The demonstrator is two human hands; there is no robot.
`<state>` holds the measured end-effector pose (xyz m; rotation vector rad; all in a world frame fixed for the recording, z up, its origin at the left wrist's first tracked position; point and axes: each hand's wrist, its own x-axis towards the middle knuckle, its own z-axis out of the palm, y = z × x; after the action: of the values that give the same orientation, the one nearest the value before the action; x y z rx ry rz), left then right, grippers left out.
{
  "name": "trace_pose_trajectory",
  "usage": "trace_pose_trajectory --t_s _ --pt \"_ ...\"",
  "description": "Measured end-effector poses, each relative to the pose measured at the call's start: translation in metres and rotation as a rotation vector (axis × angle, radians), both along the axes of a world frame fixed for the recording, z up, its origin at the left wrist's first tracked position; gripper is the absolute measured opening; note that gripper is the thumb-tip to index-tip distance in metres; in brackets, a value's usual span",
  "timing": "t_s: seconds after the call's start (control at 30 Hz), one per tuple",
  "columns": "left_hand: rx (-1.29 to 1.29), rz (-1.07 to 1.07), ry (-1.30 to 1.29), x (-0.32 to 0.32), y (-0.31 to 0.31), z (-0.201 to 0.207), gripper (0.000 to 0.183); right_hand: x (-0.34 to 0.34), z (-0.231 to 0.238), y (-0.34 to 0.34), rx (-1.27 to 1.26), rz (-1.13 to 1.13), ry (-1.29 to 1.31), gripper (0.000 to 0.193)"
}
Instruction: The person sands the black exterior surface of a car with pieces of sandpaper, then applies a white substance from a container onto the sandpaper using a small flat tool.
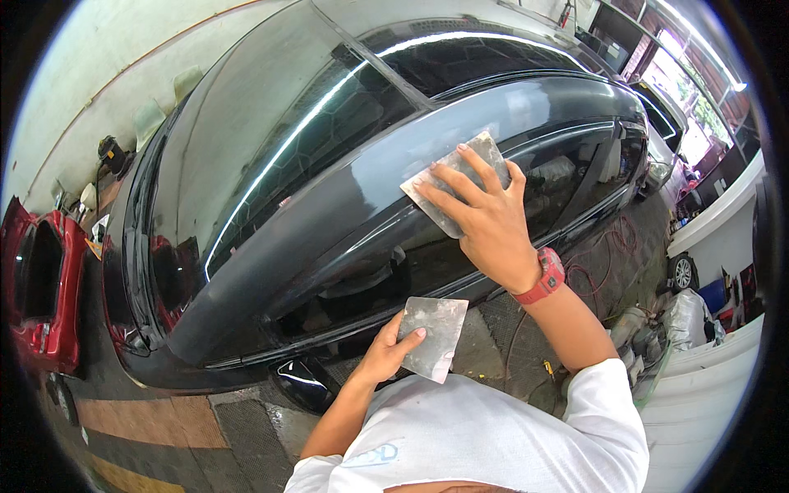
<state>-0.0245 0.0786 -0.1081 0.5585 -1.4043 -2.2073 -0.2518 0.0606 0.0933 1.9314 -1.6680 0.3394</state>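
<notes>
My right hand point(486, 215) presses a thin, flat, squarish putty spreader point(450, 225) against the roof edge of a black car point(296, 234). Its fingers are fanned across the upper face. Lower down, in front of my body, my left hand point(386, 349) grips a second grey putty spreader point(437, 335) between thumb and fingers, away from the car. Both plates look smeared. Along the roof rail runs a dull band with a light grey patch point(386, 177), which the spreader in my right hand overlaps. The underside of that spreader is hidden.
The car's side mirror point(302, 384) juts out near my left forearm. A red car door or panel point(45, 283) stands at far left. Red hose point(608, 255) lies on the floor at right, near a wheel point(682, 271) and a plastic-wrapped bundle point(689, 319).
</notes>
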Motion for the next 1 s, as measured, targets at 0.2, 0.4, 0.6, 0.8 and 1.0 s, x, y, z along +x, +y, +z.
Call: trace_pose_trajectory --t_s 0.2,0.4,0.6,0.8,1.0 --pt "0.006 0.024 0.010 0.003 -0.002 -0.004 0.048 0.016 0.033 -0.001 -0.051 0.036 -0.069 0.056" --pt "0.029 0.011 0.023 0.002 -0.003 -0.007 0.046 0.038 0.047 -0.032 0.036 0.036 -0.041 0.064" --pt "0.005 0.018 -0.002 0.005 -0.005 -0.004 0.046 0.047 0.017 -0.031 -0.039 0.056 -0.008 0.048" --pt "-0.018 0.033 -0.002 0.008 -0.012 -0.006 0.047 0.041 0.012 -0.007 0.012 0.017 -0.003 0.051" --pt "0.005 0.030 0.005 0.007 -0.011 0.000 0.046 0.035 0.056 -0.037 -0.049 0.018 0.029 0.046"
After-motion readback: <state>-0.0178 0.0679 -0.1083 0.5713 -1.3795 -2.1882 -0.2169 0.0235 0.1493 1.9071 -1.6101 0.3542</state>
